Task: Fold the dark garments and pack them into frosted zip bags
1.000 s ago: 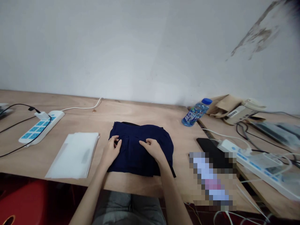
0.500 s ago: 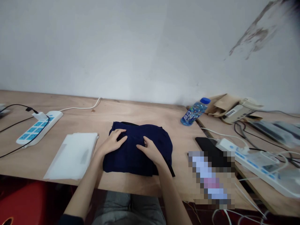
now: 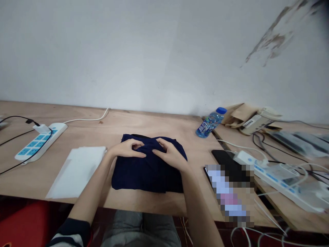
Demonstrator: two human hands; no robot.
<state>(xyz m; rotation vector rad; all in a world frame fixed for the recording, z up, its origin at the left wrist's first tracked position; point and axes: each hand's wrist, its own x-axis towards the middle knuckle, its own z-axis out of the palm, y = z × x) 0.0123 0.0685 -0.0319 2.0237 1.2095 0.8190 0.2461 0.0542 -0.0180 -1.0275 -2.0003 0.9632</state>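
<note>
A folded navy-blue garment (image 3: 144,175) lies on the wooden table in front of me, a strip of black fabric showing at its far edge. On its upper left part, my left hand (image 3: 128,148) has its fingers curled at the far side and its thumb on the near side, gripping the cloth. My right hand (image 3: 171,154) holds the upper right part in much the same way, fingers bent and thumb pointing left. Between the two hands the fabric is bunched into creases. Some fingertips are hidden by the cloth and by the hands themselves.
Left of the garment lie a flat, whitish plastic sleeve (image 3: 77,171) and a power strip (image 3: 55,132) with cables. To the right are a blue-capped bottle (image 3: 210,122), a black object (image 3: 223,161), a pixelated phone-like object (image 3: 226,195), and another power strip (image 3: 272,180).
Both hands lay spread on the garment before. They have moved toward its far edge, and their fingers have curled into the cloth, which is now creased and pulled up between them.
</note>
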